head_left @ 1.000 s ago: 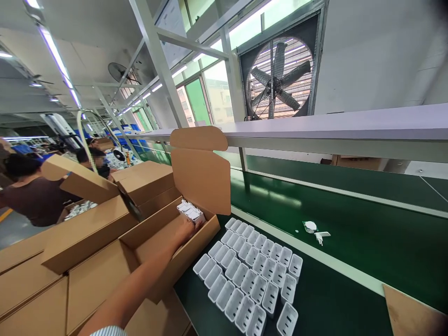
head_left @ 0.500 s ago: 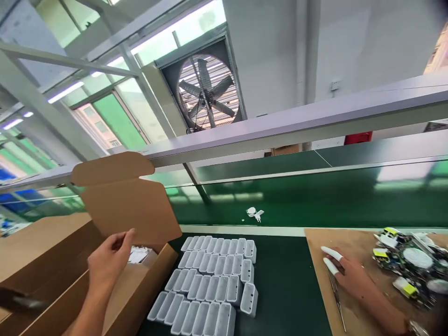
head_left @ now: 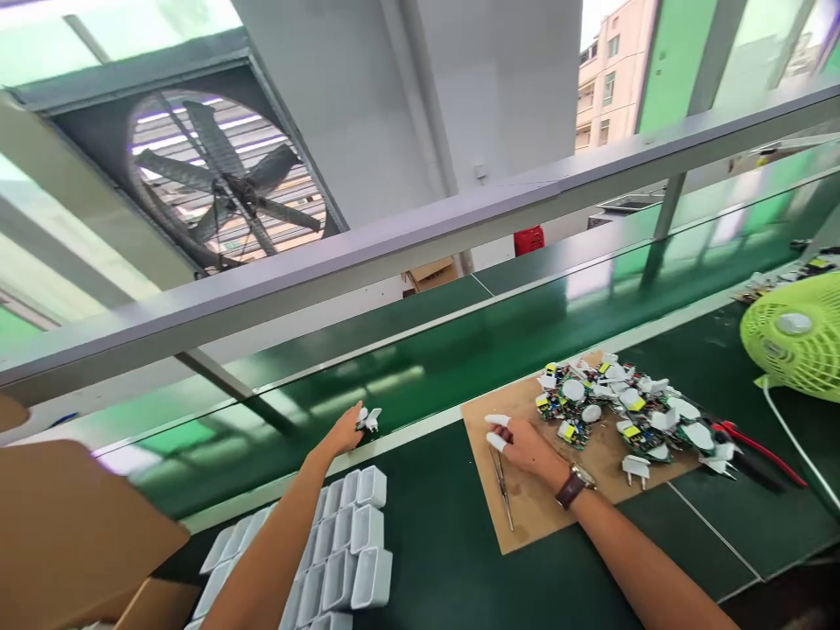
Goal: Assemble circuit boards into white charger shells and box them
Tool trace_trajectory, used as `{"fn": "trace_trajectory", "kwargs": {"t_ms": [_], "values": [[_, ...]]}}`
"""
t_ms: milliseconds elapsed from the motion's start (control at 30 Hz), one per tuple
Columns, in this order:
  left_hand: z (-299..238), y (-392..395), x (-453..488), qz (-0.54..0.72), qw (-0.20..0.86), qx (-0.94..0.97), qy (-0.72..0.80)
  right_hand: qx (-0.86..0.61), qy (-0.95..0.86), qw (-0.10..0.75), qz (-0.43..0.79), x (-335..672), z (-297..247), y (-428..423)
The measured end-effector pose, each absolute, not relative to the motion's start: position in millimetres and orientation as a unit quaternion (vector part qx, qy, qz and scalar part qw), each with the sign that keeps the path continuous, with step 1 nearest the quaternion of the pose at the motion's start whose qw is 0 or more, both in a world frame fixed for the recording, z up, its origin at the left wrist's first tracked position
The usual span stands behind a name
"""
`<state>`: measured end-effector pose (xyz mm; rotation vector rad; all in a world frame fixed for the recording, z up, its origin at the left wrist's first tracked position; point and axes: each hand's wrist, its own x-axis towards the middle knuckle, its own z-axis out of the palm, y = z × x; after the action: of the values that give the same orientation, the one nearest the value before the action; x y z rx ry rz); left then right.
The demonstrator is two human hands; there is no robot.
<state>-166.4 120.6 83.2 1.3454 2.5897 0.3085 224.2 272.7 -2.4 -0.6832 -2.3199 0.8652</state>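
Note:
My left hand (head_left: 342, 432) reaches across the green belt, its fingers closed at the left side of a small circuit board with a white plug (head_left: 371, 420). Part of the grip is hidden behind the board. My right hand (head_left: 525, 444), with white finger cots on two fingers, rests on a brown cardboard sheet (head_left: 482, 516). Those fingers are apart and hold nothing I can see. Metal tweezers (head_left: 502, 494) lie just below its fingertips. Right of that hand, a pile of circuit boards with white plugs (head_left: 633, 402) covers the sheet.
Rows of white plastic cases (head_left: 371, 573) stand partly behind my left forearm. An open cardboard box (head_left: 79, 525) is at the left. Red-handled pliers (head_left: 765, 451) lie beside the pile, near a green fan (head_left: 797, 337). A metal rail (head_left: 420, 241) runs above the belt.
My left hand has gone from above the cardboard box to the plug board on the belt. My view has turned right. The right hand stays on the sheet by the tweezers.

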Motion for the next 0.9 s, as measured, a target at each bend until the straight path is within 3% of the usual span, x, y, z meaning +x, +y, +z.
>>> {"fn": "trace_trajectory", "kwargs": {"t_ms": [233, 467, 600, 667, 767, 900], "values": [[94, 135, -160, 0.197, 0.135, 0.379, 0.894, -0.205, -0.891, 0.276, 0.298, 224, -5, 270], [137, 126, -70, 0.283, 0.319, 0.478, 0.768, -0.202, -0.889, 0.277, 0.304, 222, -5, 272], [143, 112, 6, 0.142, 0.512, 0.539, 0.654, -0.195, -0.89, 0.279, 0.304, 223, -6, 273], [136, 109, 34, 0.059, 0.539, 0.559, 0.627, -0.192, -0.89, 0.282, 0.302, 225, -6, 273], [137, 111, 57, 0.03, 0.413, 0.609, 0.677, -0.19, -0.89, 0.289, 0.298, 226, -8, 273], [179, 85, 58, 0.155, 0.18, 0.606, 0.759, -0.185, -0.893, 0.296, 0.286, 226, -8, 272]]}}
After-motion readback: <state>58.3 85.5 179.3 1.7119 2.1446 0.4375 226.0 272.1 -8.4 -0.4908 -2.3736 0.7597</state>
